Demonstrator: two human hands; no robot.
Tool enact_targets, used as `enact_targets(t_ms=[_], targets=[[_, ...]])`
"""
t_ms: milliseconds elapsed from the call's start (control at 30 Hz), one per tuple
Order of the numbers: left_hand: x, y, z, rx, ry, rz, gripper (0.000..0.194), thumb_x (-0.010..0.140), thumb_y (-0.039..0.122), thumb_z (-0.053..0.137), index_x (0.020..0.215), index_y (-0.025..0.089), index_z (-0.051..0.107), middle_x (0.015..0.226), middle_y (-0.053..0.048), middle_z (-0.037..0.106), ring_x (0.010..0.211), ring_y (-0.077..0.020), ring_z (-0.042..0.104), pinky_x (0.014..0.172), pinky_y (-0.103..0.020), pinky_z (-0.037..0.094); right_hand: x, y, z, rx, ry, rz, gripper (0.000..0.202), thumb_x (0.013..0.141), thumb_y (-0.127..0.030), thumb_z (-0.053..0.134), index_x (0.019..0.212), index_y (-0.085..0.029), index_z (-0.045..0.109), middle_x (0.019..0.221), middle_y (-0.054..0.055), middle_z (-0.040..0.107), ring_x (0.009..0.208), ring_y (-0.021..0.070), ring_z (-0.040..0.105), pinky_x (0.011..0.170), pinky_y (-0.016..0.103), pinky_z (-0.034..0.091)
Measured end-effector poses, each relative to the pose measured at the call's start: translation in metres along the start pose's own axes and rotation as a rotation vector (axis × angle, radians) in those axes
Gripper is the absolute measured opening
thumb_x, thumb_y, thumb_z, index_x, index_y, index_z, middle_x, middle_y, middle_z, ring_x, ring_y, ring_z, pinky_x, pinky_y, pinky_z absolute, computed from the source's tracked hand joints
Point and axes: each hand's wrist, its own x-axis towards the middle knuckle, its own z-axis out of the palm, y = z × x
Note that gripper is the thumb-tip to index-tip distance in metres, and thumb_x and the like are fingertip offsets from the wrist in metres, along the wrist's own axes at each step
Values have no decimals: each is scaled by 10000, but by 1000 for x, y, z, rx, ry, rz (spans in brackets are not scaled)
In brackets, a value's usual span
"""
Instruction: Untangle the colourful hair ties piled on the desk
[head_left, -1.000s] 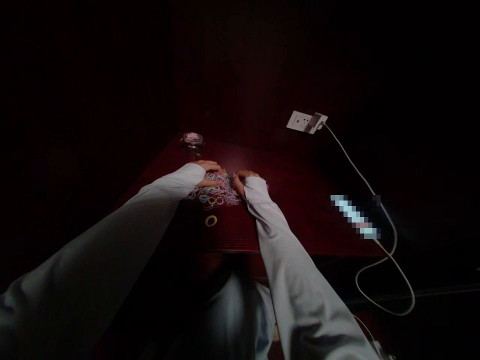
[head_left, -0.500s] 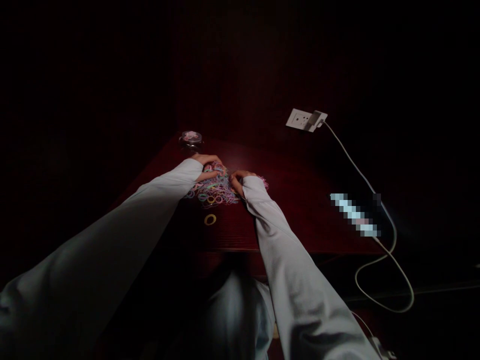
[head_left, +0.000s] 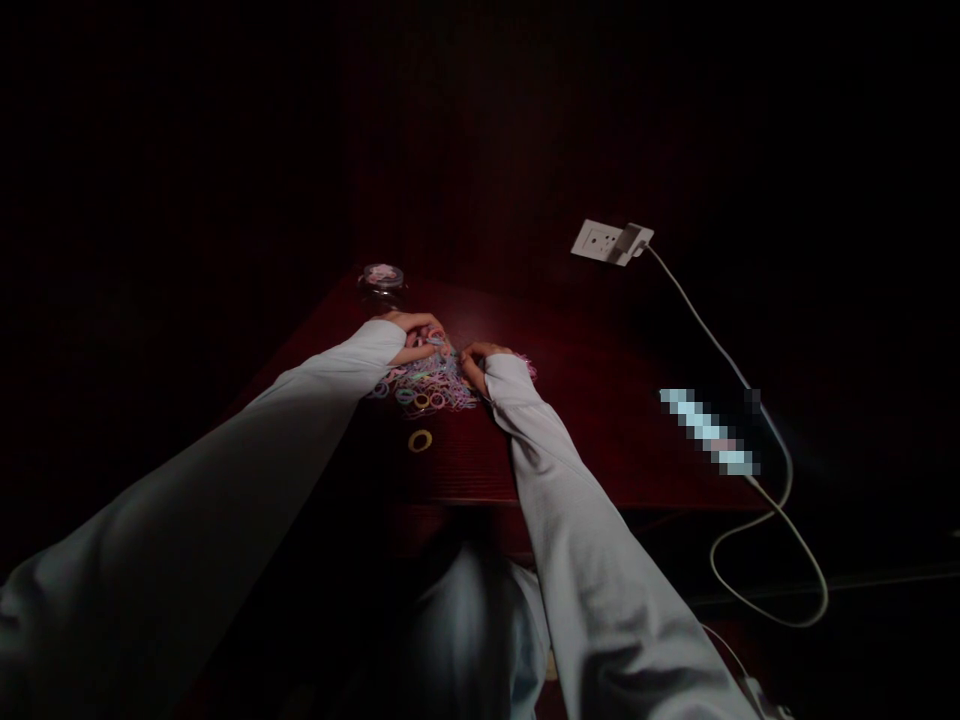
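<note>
A heap of colourful elastic hair ties lies on the dark red table, between and below my hands. My left hand curves over the heap's far left side, with some hair ties held between its thumb and fingers. At the right edge of the heap, the fingers of my right hand are bent inward and pressed together. Whatever they may pinch is too small and dark to make out. Nearer to me, a single yellow hair tie lies apart from the heap. Pink ties show just beyond my right cuff.
A clear round jar with pinkish contents stands behind my left hand. On the right, a blurred-out bright phone-like object lies by the table edge. Its white cable runs to a charger in a wall socket. The surroundings are very dark.
The hair ties under my left hand have shifted slightly, with a pink one now showing between its fingers. My right hand stays in nearly the same place.
</note>
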Motion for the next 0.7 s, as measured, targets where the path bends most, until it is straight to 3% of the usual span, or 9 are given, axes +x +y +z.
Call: enact_targets(t_ms=[300,467,700], targets=[[-2,2,0,13,23,107,367,842,310,627,1176,238,760,1018,-17,739,852,-184,627,795,-309,464,1,2,-1,3,18,26,231,1044,-325,582,1045,-244,799,1031,55,836,948,208,749,836,275,520],[-4,9,-7,18,50,80,324,869,309,621,1144,231,772,1072,-30,738,842,-176,618,770,-306,456,0,2,-1,9,21,23,255,1052,-329,562,1053,-231,797,1029,64,833,946,210,742,852,282,513],[-8,14,-19,43,-6,129,335,956,477,644,1180,246,736,1111,-40,719,925,-198,643,798,-314,450,1,4,1,32,39,14,255,1045,-360,565,1040,-242,792,1005,58,828,928,210,739,835,282,523]])
